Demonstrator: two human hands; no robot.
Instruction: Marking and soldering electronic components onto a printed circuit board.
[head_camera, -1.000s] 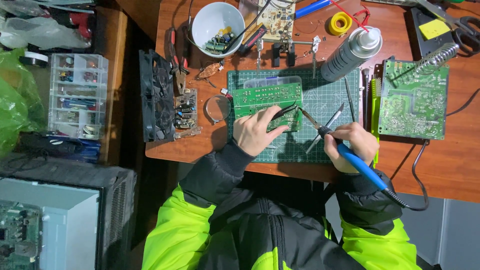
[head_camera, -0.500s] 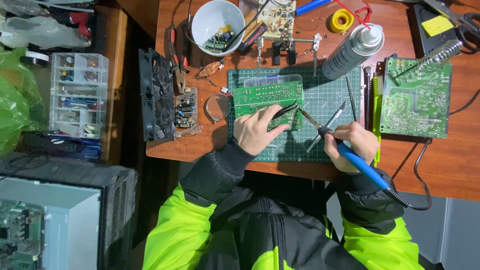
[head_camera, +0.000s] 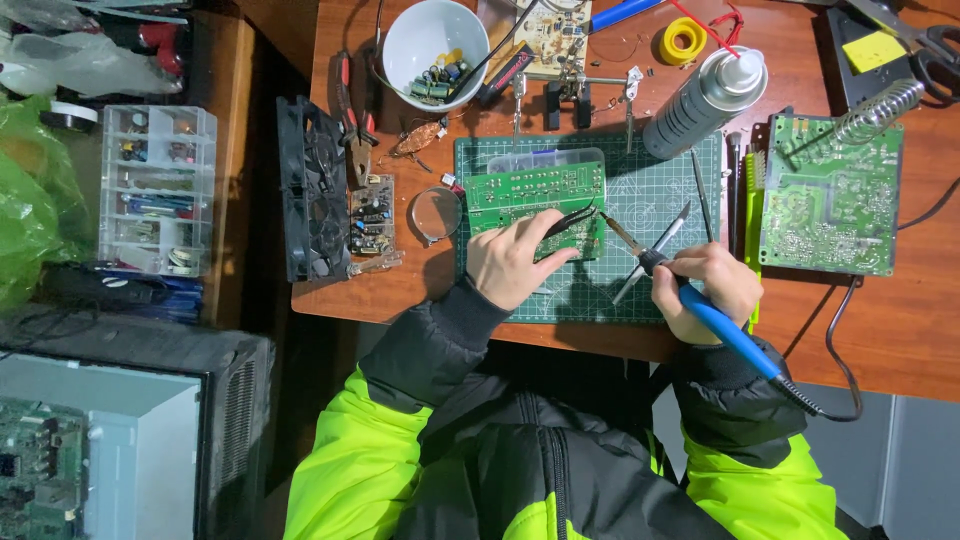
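Wooden and crowded, the surface (head_camera: 880, 320) in front of you carries a green cutting mat (head_camera: 640, 290) at its near edge, and both your hands are at work on it. Your left hand (head_camera: 515, 262) is closed around a pair of black tweezers (head_camera: 568, 222), whose tips rest on a green circuit board (head_camera: 535, 188) lying on the upper left part of the mat. Your right hand (head_camera: 705, 290) is wrapped in a fist around the blue handle of a soldering iron (head_camera: 700, 305), with the metal tip pointing up and left, just short of the board's right edge and close to the tweezers. Its cord trails off the near edge to the right. Beyond the mat stand a white bowl (head_camera: 400, 45) of small parts, a grey spray can (head_camera: 705, 100) lying tilted, and a second green circuit board (head_camera: 830, 200) with a coiled iron stand (head_camera: 870, 112) on it. The main risk, as it looks, is the hot tip: it sits near your left fingers, so a small slip could burn them or scorch the mat. The cord could also snag on the edge and jerk the iron, and the spray can is near heat.
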